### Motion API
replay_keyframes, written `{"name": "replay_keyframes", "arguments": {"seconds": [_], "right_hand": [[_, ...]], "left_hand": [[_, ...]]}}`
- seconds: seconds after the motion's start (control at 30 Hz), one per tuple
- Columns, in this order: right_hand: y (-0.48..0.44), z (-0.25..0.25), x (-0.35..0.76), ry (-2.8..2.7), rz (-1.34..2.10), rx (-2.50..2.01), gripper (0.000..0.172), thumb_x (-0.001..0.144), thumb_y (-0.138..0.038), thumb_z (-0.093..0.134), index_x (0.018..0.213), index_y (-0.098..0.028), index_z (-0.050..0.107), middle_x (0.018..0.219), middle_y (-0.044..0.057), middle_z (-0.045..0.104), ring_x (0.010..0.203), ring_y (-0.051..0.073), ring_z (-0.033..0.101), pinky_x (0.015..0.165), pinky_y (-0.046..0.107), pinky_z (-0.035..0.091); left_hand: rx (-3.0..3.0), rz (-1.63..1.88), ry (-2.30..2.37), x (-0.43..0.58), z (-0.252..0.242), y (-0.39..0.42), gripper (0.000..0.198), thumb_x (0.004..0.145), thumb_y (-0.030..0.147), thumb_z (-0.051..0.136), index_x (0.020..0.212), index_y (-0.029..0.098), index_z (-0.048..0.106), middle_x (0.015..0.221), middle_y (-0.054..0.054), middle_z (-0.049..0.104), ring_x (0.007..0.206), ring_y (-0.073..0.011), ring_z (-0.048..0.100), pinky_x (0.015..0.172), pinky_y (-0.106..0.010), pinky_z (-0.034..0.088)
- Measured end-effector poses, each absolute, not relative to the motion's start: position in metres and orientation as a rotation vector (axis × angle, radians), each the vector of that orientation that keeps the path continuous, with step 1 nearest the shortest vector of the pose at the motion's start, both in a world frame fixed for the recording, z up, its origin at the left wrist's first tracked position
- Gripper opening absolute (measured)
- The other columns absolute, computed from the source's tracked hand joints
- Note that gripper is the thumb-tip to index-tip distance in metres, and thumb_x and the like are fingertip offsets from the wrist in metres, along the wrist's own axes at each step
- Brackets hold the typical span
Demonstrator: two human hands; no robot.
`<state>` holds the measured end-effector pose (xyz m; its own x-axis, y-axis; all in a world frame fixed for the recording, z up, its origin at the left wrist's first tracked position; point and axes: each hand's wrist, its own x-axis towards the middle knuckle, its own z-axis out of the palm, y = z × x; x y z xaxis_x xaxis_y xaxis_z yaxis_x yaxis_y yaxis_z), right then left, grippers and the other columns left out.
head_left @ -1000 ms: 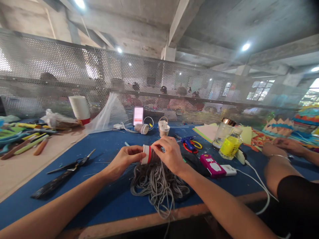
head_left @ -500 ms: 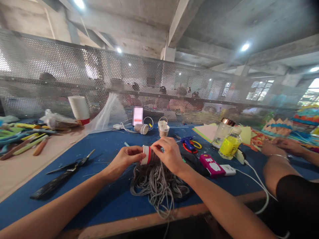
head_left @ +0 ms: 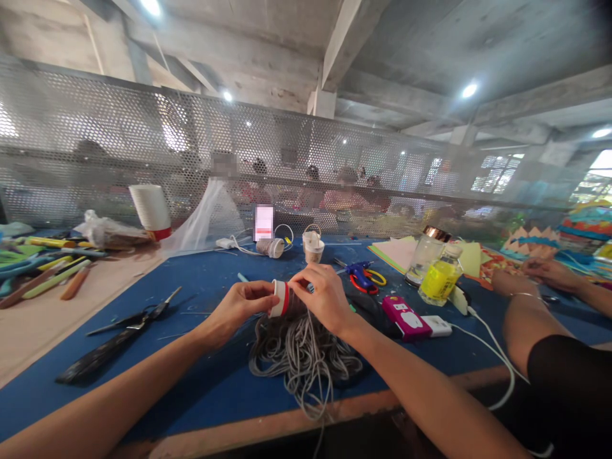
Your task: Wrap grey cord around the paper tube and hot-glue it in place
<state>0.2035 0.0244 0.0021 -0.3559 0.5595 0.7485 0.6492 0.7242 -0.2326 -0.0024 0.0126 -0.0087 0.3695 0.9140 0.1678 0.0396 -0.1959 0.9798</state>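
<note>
Currently, a white paper cup (head_left: 278, 299) with a red band is being held on its side, just above the near middle of a blue mat (head_left: 201, 389), with grey-brown cord being wound around the part beside the band. Its white end is being gripped between the thumb and fingers of the left hand (head_left: 243, 303). At the wrapped side, the fingers of the right hand (head_left: 321, 296) are being kept bent against the cup; whether a strand is being pinched there cannot be told. Below, a loose heap of grey cord (head_left: 306, 360) is being supported by the mat, some loops being draped toward its front edge.

Farther right, a blue glue gun (head_left: 361, 275), a magenta box (head_left: 405, 317) and a bottle of yellow liquid (head_left: 440, 280) are being carried by the same mat; to the left, black-handled scissors (head_left: 138, 325) are being left with their blades parted. Behind the hands, a lit phone (head_left: 264, 222) is being propped upright, a cord-wrapped cup (head_left: 268, 247) lying before it. At far right, a co-worker's forearm (head_left: 523, 312) is being extended over the table. Beyond everything, the view is being crossed by a perforated panel (head_left: 287, 137).
</note>
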Motion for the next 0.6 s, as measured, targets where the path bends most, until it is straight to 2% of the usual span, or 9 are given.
{"name": "replay_keyframes", "arguments": {"seconds": [0.6], "right_hand": [[0.0266, -0.0004, 0.2027, -2.072, -0.13, -0.957, 0.009, 0.089, -0.024, 0.063, 0.081, -0.022, 0.067, 0.079, -0.001, 0.065, 0.077, 0.013, 0.059, 0.083, 0.028, 0.039]], "left_hand": [[1.57, 1.004, 0.906, -0.0008, -0.0073, 0.0113, 0.027, 0.076, 0.035, 0.073, 0.091, 0.013, 0.072, 0.085, -0.007, 0.072, 0.078, -0.0212, 0.062, 0.076, -0.035, 0.045]]}}
